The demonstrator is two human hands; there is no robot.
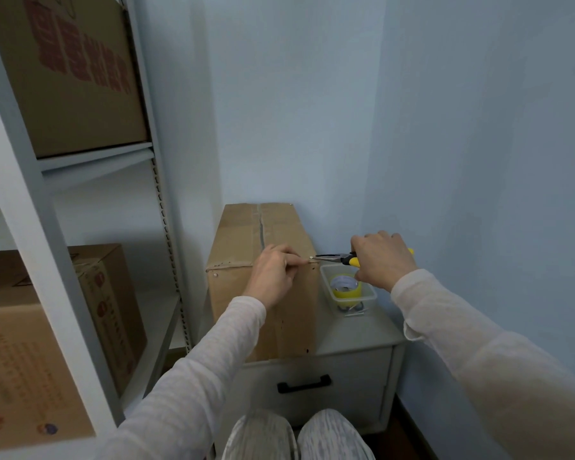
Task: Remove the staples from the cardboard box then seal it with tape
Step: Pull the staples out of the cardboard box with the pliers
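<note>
The cardboard box (263, 293) stands mid-frame on the surface (362, 330). The right hand (380, 260), grip closed round pliers (332, 258), has their tips at its upper right corner. The left hand (273, 273) curls on the top edge; I cannot tell what its grip holds. A tub (326, 283) holding tape (346, 288) sits just right of the box, shelving (63, 267) at frame left.

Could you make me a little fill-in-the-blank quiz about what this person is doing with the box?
1. The right hand grips pliers with ___ handles.
2. The left hand pinches at the top edge of the cardboard box, which stands on a cabinet with a ___ drawer handle.
3. The roll of tape sits in a clear container to the ___ of the box.

Missing words: yellow; black; right.
</note>
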